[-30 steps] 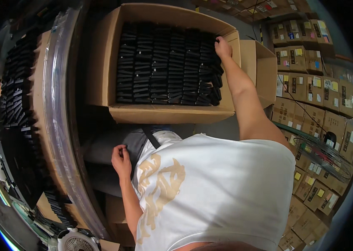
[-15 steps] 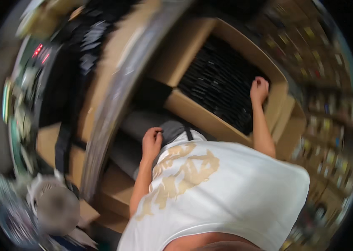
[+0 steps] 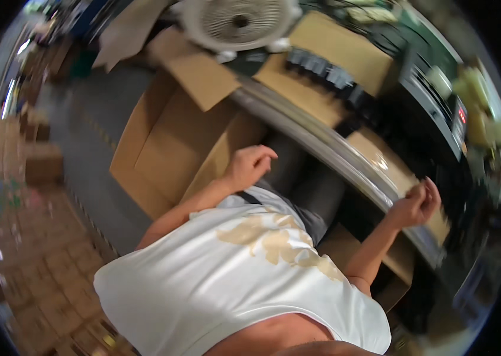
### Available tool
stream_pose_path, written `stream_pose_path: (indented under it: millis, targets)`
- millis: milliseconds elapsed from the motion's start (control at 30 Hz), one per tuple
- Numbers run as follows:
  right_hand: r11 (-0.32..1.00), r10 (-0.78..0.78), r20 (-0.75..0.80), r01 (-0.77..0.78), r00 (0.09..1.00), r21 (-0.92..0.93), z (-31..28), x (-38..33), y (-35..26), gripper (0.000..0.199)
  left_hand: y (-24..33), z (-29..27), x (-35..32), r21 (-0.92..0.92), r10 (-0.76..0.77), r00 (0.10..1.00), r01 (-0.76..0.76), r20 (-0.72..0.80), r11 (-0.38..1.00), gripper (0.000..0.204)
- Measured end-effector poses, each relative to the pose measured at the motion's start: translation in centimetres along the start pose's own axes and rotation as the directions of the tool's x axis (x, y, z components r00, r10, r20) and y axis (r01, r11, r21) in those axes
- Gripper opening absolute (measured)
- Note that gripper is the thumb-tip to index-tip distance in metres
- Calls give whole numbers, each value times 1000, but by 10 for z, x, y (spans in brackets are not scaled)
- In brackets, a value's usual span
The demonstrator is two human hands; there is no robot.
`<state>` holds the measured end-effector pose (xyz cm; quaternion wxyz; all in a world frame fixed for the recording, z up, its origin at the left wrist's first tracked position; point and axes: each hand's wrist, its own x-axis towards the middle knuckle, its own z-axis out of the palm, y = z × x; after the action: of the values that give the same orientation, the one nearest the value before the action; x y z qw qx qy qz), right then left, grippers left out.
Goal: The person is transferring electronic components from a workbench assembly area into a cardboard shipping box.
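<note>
Above my lap, my left hand [image 3: 249,168] is loosely curled with its fingers slightly apart, and I see nothing in it. It is near the inner side of an open cardboard box [image 3: 170,151] on my left. My right hand [image 3: 416,204] is over the near edge of the workbench at the right, fingers half bent and apart, with nothing visible between them. A clear plastic-wrapped edge strip [image 3: 345,157] runs along the bench front just beside it. On the bench, a row of small black and grey parts [image 3: 321,70] lies on cardboard.
A white round fan [image 3: 240,21] stands at the far edge. A dark device with a red display [image 3: 434,113] is on the bench at the right. Stacked cartons [image 3: 37,237] fill the left side. Another cardboard box [image 3: 396,267] sits under the bench by my right forearm.
My view has swung round to the left. The box of black pieces beside my right hand is out of view; the bench is now in front, with my right hand at its edge.
</note>
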<state>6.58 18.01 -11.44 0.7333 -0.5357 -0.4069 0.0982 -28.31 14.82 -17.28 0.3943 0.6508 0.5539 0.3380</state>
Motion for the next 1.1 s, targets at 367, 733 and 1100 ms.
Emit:
stream_pose_path:
  millis: [367, 733, 1100]
  targets:
    - [916, 315, 488, -396, 814, 70, 116, -66, -11, 15, -108, -219, 51, -40, -68, 452, 72, -889, 997, 17]
    - [824, 557, 254, -565, 791, -46, 36, -74, -12, 11, -144, -378, 215, 764, -232, 799, 599, -555, 239, 32]
    - [598, 662, 624, -795, 417, -103, 70, -106, -45, 12, -41, -445, 121, 175, 164, 317, 7, -934, 985, 23]
